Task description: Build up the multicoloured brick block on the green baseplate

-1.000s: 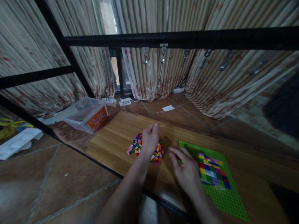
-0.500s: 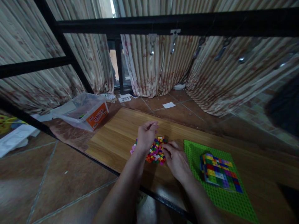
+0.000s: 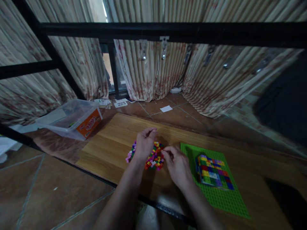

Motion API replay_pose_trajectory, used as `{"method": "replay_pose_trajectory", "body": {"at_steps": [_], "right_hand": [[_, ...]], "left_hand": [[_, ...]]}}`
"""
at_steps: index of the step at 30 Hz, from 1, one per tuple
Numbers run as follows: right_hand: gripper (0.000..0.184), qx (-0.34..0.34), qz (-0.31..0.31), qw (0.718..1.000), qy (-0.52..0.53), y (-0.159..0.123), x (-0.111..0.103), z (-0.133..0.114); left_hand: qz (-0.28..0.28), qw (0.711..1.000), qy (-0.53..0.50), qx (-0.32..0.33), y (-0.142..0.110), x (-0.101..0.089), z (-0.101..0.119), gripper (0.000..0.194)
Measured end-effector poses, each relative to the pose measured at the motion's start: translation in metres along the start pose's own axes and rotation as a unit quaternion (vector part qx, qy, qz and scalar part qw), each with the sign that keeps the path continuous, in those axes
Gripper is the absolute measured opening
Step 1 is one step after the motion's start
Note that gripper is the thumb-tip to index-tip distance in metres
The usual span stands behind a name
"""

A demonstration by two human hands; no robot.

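Observation:
A heap of small coloured bricks (image 3: pixel 153 158) lies on the wooden board (image 3: pixel 112 143). My left hand (image 3: pixel 143 145) rests over the left part of the heap with its fingers curled together at the far side. My right hand (image 3: pixel 177 165) is at the heap's right edge, its fingertips pinched among the bricks; what they hold is too small to make out. To the right lies a green baseplate (image 3: pixel 216 195) carrying a block of many-coloured bricks (image 3: pixel 212 172).
A clear plastic box with an orange label (image 3: pixel 74 118) stands on the floor at the left. Black metal bars (image 3: pixel 168 32) cross above the board. Striped curtains (image 3: pixel 153 73) hang behind. Papers and cards (image 3: pixel 121 103) lie on the tiled floor.
My right hand has moved left from beside the baseplate to the brick heap and closed its fingertips there. My left hand stays on the heap. The view has shifted slightly.

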State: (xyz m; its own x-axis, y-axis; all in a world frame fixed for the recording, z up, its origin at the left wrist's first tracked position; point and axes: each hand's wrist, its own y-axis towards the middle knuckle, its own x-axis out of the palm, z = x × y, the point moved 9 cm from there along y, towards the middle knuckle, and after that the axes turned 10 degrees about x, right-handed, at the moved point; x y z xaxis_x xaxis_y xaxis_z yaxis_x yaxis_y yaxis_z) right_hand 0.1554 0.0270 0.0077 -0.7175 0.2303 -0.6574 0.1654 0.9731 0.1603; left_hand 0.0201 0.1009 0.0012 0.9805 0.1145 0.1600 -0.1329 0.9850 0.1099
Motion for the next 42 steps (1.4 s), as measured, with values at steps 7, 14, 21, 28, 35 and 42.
{"method": "replay_pose_trajectory", "body": {"at_steps": [7, 14, 21, 28, 35, 42], "right_hand": [[0.024, 0.041, 0.195, 0.977, 0.081, -0.009, -0.107, 0.015], [0.029, 0.162, 0.247, 0.951, -0.090, -0.015, -0.157, 0.080], [0.028, 0.178, 0.157, 0.957, -0.165, -0.014, -0.135, 0.086], [0.030, 0.164, 0.118, 0.966, -0.159, -0.012, -0.124, 0.082], [0.029, 0.177, 0.103, 0.974, -0.095, -0.012, -0.127, 0.094], [0.029, 0.138, 0.100, 0.984, -0.057, -0.010, -0.129, 0.097]], "left_hand": [[-0.131, 0.990, 0.055, 0.024, -0.022, 0.055, -0.019, 0.025], [-0.275, 0.953, 0.116, 0.053, -0.069, 0.124, -0.029, 0.030], [-0.299, 0.945, 0.124, 0.052, -0.084, 0.151, -0.034, 0.046], [-0.297, 0.946, 0.109, 0.069, -0.084, 0.156, -0.035, 0.046], [-0.299, 0.948, 0.077, 0.076, -0.085, 0.157, -0.038, 0.045], [-0.294, 0.955, 0.034, 0.037, -0.083, 0.162, -0.047, 0.038]]}}
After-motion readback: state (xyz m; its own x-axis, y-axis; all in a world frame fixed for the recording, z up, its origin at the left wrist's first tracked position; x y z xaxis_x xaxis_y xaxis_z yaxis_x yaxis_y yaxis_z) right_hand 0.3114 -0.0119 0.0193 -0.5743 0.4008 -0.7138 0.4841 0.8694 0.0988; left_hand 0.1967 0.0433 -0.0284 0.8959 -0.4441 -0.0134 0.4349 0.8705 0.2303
